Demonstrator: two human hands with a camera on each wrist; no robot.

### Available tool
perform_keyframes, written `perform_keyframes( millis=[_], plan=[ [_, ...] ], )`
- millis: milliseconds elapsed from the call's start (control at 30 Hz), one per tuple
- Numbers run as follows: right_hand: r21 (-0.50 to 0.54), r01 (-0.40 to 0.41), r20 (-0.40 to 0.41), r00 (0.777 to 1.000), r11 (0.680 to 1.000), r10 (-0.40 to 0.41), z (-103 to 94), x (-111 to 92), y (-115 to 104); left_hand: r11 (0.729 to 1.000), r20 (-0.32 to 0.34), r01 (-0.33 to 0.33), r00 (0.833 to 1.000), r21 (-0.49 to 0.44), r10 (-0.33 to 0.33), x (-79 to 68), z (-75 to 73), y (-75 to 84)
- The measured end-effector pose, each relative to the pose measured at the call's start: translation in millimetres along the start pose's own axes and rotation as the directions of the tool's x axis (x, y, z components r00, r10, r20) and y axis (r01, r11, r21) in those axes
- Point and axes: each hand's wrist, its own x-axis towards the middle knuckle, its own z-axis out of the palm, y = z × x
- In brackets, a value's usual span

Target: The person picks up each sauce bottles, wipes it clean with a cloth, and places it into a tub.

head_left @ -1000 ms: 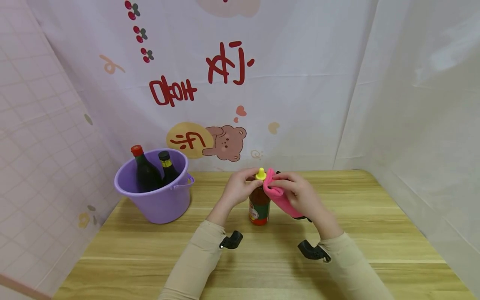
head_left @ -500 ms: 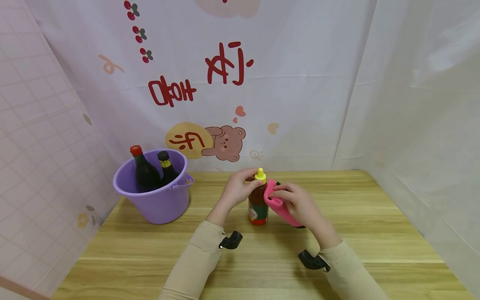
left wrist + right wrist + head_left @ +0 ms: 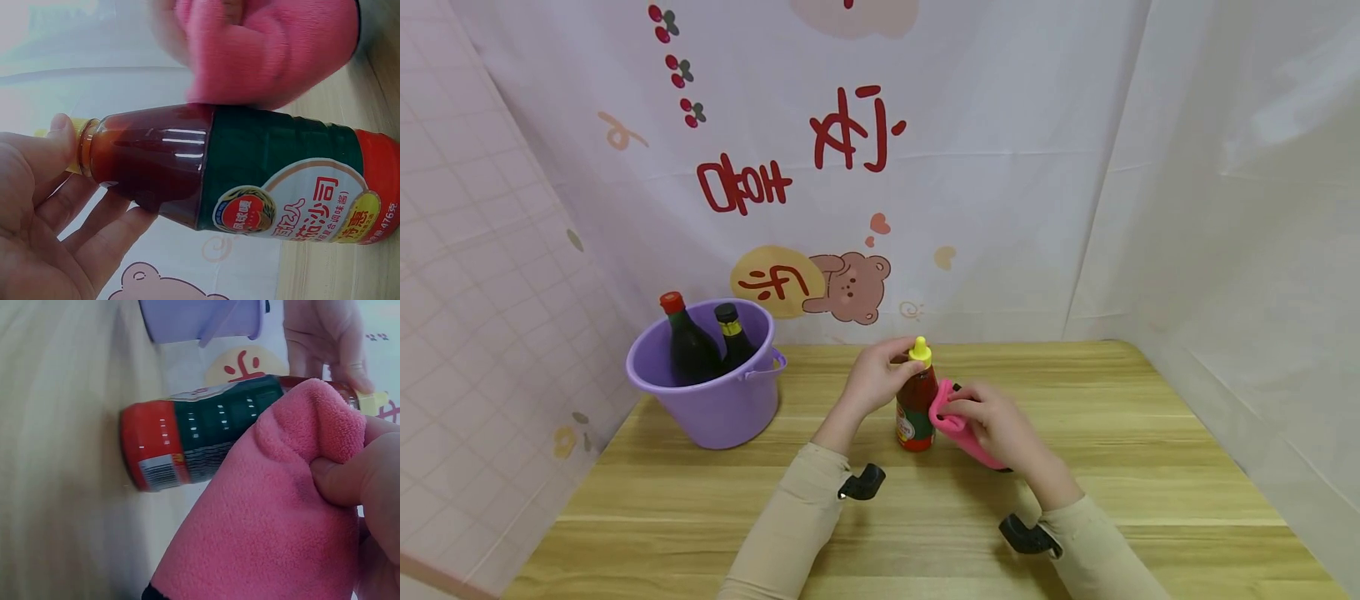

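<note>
A ketchup bottle with a yellow pointed cap and a green and red label stands upright on the wooden table. My left hand pinches it at the cap and neck between thumb and fingers, as the left wrist view also shows. On the bottle's right side, my right hand grips a folded pink cloth with dark edging. In the left wrist view the cloth lies against the bottle's side around the top of the green label. Part of the right hand's fingers is hidden by the cloth.
At the left of the table stands a purple bucket. Inside are a dark bottle with a red cap and a dark bottle with a black cap. A printed white curtain hangs behind.
My right hand has moved the pink cloth down along the bottle, from beside the cap to the upper label. The left hand stays at the neck.
</note>
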Motion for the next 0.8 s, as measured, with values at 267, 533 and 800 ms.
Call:
perform_keyframes(
  millis=[267,533,800],
  plan=[
    [-0.014,-0.023,0.068,0.997,1.000,0.024,9.9,-8.3,-0.6,1.000,-0.001,-0.011,1.000,-0.007,0.011,0.6,0.3,0.1],
    [-0.035,-0.032,0.156,0.987,0.999,0.037,20.8,-12.8,2.5,0.999,-0.028,-0.031,0.999,0.018,0.031,0.0,1.9,-0.9],
    [-0.069,-0.049,0.272,0.960,0.996,0.066,26.2,-16.1,1.9,0.993,-0.145,-0.087,0.985,0.084,0.098,-8.2,17.2,-5.0]
  ],
)
